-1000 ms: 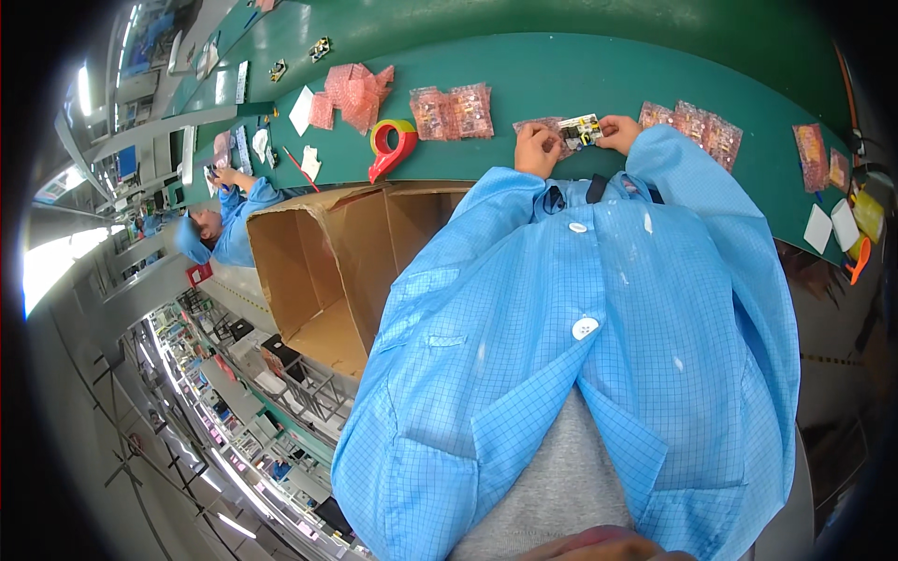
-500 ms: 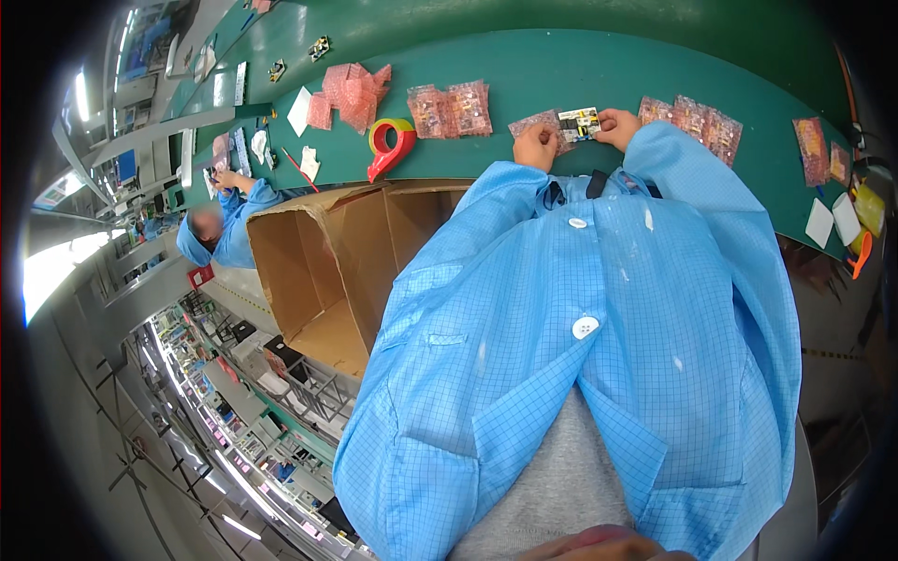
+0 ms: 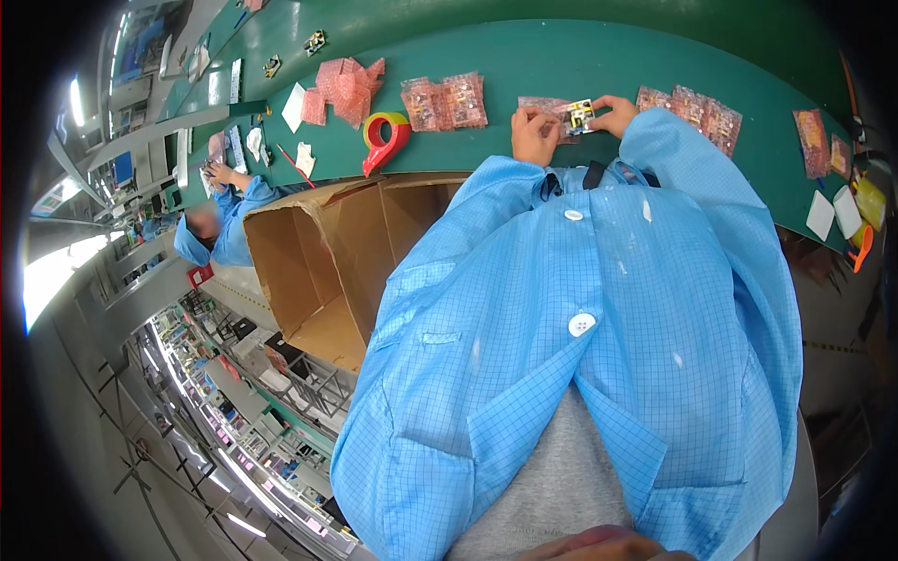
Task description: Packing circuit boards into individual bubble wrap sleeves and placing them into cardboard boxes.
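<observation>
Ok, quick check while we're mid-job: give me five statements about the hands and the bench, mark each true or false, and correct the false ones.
1. The right hand has its grip on the circuit board. True.
2. The left hand is on the tape dispenser. False: it is at the pink bubble wrap beside the board, and the dispenser lies apart from it, further left.
3. Wrapped packs lie on the green bench to the right of both hands. True.
4. The cardboard box is closed. False: it is open, with its inside showing.
5. The tape dispenser is red, with a yellowish ring. True.
</observation>
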The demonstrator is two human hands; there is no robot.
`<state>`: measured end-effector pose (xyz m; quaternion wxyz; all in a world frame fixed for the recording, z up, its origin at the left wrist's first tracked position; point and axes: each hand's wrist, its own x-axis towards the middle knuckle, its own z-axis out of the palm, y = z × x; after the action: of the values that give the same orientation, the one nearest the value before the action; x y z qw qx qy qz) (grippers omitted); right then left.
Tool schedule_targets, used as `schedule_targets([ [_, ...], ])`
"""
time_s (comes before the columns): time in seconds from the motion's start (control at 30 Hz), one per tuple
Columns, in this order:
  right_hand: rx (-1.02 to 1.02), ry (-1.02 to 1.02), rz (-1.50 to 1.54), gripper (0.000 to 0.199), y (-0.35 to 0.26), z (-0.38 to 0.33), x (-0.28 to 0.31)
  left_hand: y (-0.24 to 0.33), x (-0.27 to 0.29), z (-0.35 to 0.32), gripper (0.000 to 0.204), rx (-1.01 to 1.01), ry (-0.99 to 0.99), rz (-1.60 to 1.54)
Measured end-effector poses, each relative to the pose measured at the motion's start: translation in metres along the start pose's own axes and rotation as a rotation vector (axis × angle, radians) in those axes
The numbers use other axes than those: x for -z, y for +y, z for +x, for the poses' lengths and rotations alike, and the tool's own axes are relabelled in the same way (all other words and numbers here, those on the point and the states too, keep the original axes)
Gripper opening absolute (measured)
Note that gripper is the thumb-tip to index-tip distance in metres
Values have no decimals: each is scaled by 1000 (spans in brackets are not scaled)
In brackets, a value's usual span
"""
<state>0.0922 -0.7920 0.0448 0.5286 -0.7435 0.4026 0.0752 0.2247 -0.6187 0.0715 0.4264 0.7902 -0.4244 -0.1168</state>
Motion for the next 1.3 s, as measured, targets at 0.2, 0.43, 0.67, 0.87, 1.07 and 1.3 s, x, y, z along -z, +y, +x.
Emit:
schedule_targets([
  [0.2, 94, -36, 134, 42, -3, -5, 4, 6, 3, 7, 12, -47, -39, 49],
  [0.43, -31, 61, 163, 42, -17, -6, -5, 14, 3, 14, 10, 138, -55, 90],
  [0.67, -149, 121, 296, 45, -20, -10, 6, 21, 19, 21, 11, -69, -91, 154],
  [0.87, 123, 48, 128, 47, -32, -24, -4, 25, 21, 29, 11, 2, -40, 117],
  [1.07, 3, 48, 332, 45, -27, -22, -5, 28, 15, 28, 11, 54, -126, 10],
  [1.3, 27, 10, 479, 46, -28, -28, -7, 24, 6, 26, 9, 50, -165, -69],
])
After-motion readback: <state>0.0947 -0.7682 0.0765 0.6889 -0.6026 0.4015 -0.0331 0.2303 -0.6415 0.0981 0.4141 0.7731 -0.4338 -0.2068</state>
